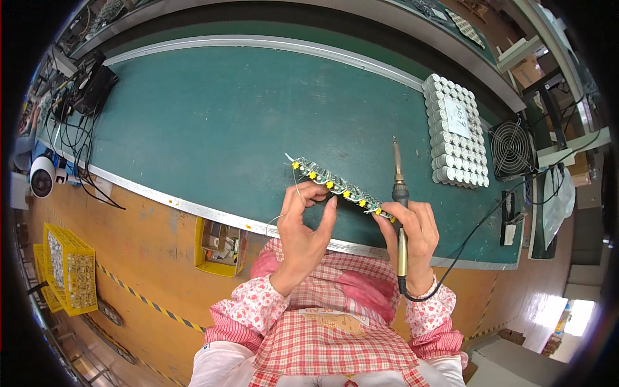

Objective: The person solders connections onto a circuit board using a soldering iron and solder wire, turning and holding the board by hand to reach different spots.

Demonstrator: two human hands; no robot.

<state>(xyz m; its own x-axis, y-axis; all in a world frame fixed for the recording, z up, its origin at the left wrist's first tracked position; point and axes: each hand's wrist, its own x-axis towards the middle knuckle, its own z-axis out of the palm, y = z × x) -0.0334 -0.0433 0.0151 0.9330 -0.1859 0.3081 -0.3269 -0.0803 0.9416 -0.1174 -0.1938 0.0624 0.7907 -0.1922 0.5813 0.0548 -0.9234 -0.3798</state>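
"So, what are the hands doing?"

"The right hand [416, 233] has its grip closed round a soldering iron [402, 248], tip pointing away from the person, while thumb and finger meet the right end of a circuit strip [340, 187]."

"And the left hand [302, 224]?"

"Its thumb and fingertips are at the strip's near edge, by the middle. The view is poor there, so I can't tell whether that grip is clenched on anything. A thin wire [276, 221] curves beside it."

"Where is the strip exactly?"

"Slantwise above the near part of the green table [258, 103], its row of yellow parts facing the person."

"Any writing?"

"A white label [457, 117] with dark handwritten marks, on the block of white cylinders [459, 161] at the table's right. The checked apron [335, 351] carries a printed motif [334, 320] with lettering, partly lost in the folds."

"What's beside the block?"

"A round-grilled black fan [512, 149], just to its right. I can make out no maker's mark on the iron."
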